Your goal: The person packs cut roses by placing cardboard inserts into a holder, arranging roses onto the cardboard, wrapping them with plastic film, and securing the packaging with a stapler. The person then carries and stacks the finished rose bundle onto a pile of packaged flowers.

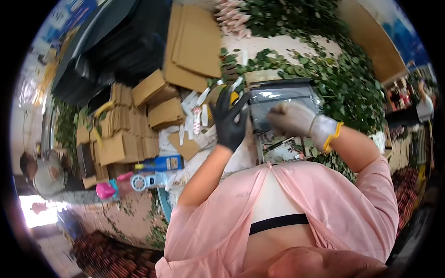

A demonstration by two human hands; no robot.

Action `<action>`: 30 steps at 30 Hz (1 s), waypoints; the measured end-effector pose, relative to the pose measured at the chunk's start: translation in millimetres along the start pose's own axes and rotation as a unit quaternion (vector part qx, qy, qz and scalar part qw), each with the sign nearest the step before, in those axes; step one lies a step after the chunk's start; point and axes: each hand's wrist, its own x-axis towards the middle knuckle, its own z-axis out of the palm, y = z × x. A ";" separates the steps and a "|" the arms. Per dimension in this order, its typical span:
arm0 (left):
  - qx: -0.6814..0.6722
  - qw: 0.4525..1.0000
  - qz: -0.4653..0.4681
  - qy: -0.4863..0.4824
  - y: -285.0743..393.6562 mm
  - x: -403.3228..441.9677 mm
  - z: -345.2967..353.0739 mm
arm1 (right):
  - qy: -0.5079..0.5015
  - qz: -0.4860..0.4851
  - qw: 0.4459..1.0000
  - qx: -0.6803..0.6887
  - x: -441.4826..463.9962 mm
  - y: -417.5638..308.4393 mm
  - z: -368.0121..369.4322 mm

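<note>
My left hand [229, 123], in a black glove, has its fingers spread beside the left edge of a dark frame with clear plastic sheeting [278, 95]. A yellow and black object [234, 97] shows behind those fingers; its kind is hard to tell. My right hand [291, 119], in a whitish glove with a yellow cuff, is curled closed over the plastic sheeting and blurred by motion. Whatever it may hold is hidden. Just left of my left hand lie white paper strips [189, 104] and a red-and-white patterned item [197, 121].
Leafy green stems [347, 88] cover the table's right and far sides. Folded cardboard pieces [192, 41] and small cartons [118, 146] crowd the left, with a blue box [162, 162] and a small light-blue fan [139, 182] nearer me. Other people [48, 176] are at both sides.
</note>
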 end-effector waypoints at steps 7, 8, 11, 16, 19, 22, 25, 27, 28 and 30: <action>0.202 0.979 -0.003 0.018 -1.2 31.1 88.8 | 0.037 0.031 0.901 -0.432 56.5 47.9 -32.4; 0.194 0.979 -0.064 0.009 6.4 33.7 84.4 | -0.043 0.002 0.849 -0.526 16.3 18.3 -44.9; -0.294 0.917 -0.269 -0.028 -52.5 29.2 110.5 | -0.012 0.004 0.824 -0.566 4.1 37.1 -52.5; -0.335 0.798 -0.433 -0.252 -75.5 52.8 88.3 | 0.113 -0.552 0.746 -0.356 56.0 59.4 21.8; -0.387 0.876 -0.233 -0.170 -132.7 21.2 105.0 | 0.185 -0.616 0.637 -0.424 73.0 56.4 35.8; -0.529 0.669 -0.466 -0.237 -170.6 -26.2 89.0 | 0.203 -0.638 0.602 -0.435 88.6 62.5 41.2; -0.486 0.711 -0.442 -0.252 -196.4 -31.8 109.7 | 0.182 -0.585 0.712 -0.344 77.3 59.5 17.8; -0.483 0.699 -0.437 -0.294 -147.7 -23.7 109.1 | 0.262 -0.597 0.714 -0.257 23.2 41.6 -25.2; -0.482 0.693 -0.436 -0.314 -114.1 -17.5 103.6 | 0.209 -0.594 0.691 -0.355 -6.1 27.4 -54.4; -0.592 0.586 -0.471 -0.289 -15.7 39.5 74.0 | 0.150 -0.590 0.652 -0.452 -46.8 11.2 -102.2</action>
